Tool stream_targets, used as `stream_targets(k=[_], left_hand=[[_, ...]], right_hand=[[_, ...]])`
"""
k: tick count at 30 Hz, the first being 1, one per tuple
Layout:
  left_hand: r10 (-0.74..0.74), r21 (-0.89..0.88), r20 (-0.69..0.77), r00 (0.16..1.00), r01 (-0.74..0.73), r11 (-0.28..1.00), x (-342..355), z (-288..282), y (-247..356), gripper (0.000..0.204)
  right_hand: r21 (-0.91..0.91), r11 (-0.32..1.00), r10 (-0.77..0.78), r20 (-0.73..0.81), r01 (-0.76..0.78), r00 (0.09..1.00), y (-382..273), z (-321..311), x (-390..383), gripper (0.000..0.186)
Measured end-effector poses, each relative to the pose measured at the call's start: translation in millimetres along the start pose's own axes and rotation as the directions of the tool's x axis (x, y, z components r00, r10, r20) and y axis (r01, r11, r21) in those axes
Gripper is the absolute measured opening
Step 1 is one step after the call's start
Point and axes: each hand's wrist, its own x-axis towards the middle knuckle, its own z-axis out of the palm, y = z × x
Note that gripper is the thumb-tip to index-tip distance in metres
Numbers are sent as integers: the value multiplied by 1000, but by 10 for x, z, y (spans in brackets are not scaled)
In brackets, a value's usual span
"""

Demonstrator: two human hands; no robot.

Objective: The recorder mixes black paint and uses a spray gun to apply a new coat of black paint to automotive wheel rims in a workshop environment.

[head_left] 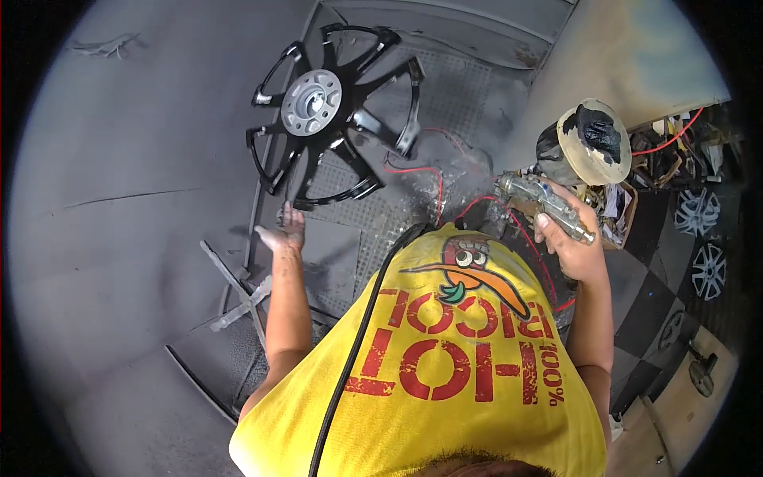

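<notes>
The wheel (350,110) is gleaming black around its grey hub (312,103), my spray gun (544,203) is showing metallic grey, my yellow shirt (445,429) is bearing red lettering (530,372).

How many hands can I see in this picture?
2: the left hand is near the lower edge of the black wheel, contact unclear; the right hand is wrapped around a spray gun.

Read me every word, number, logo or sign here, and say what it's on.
Yellow shirt: big red block lettering, upside down, legible, but I won't copy it out.
Same shirt: a smaller red figure and symbol beside it, also not copied.
Clutter at right: any print is too small to read.
Spray gun, black wheel: none readable.
</notes>
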Motion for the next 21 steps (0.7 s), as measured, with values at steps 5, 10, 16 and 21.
stream_targets(k=[5,10,16,21], left_hand=[[-249,74,17,968,248,966,-220,-319,-574,99],[-398,158,23,917,390,907,-663,-389,-1161,86],[-500,276,104,860,458,845,-912,-404,-1326,84],[-455,270,65,888,423,865,-983,-335,-1274,83]], right_hand=[[-17,1000,-4,-6,4,1000,-21,70,-8,48],[-38,999,8,-7,-9,1000,-32,21,-12,48],[-21,999,-45,-40,44,998,36,76,-4,47],[-57,998,-10,-61,6,998,59,86,-5,48]])
